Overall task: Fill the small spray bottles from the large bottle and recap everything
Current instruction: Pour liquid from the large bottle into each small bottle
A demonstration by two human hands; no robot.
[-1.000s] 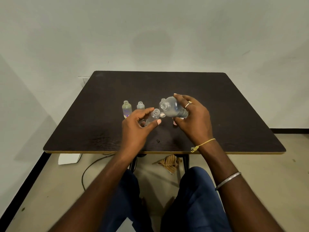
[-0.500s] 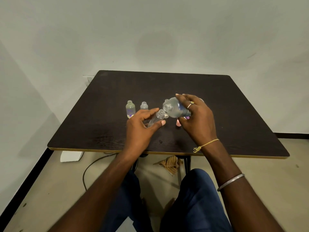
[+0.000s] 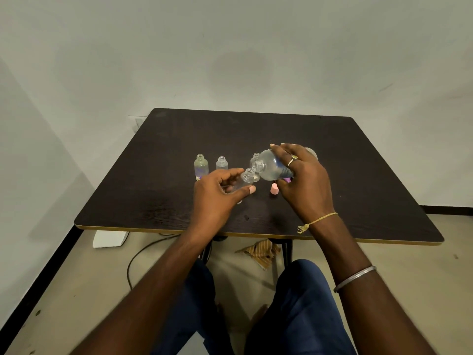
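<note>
My right hand [image 3: 303,184] grips the large clear bottle [image 3: 270,165], tipped on its side with its open mouth pointing left. My left hand [image 3: 217,197] holds a small clear spray bottle [image 3: 244,179] tilted, its open neck just under the large bottle's mouth. Two more uncapped small bottles stand on the dark table [image 3: 358,175]: one at the left [image 3: 201,166] with a purple tint at its base, one beside it [image 3: 221,163]. Another small bottle [image 3: 255,158] peeks out behind the large one. A pink cap [image 3: 274,188] lies by my right hand.
A purple piece [image 3: 288,179] shows under my right hand's palm. Below the table lie a striped cloth [image 3: 262,252], a white block [image 3: 110,239] and a black cable [image 3: 143,254]. My knees are under the near table edge.
The large bottle's mouth has come down closer to the small bottle's neck and the two hands have drawn together. The view has shifted slightly.
</note>
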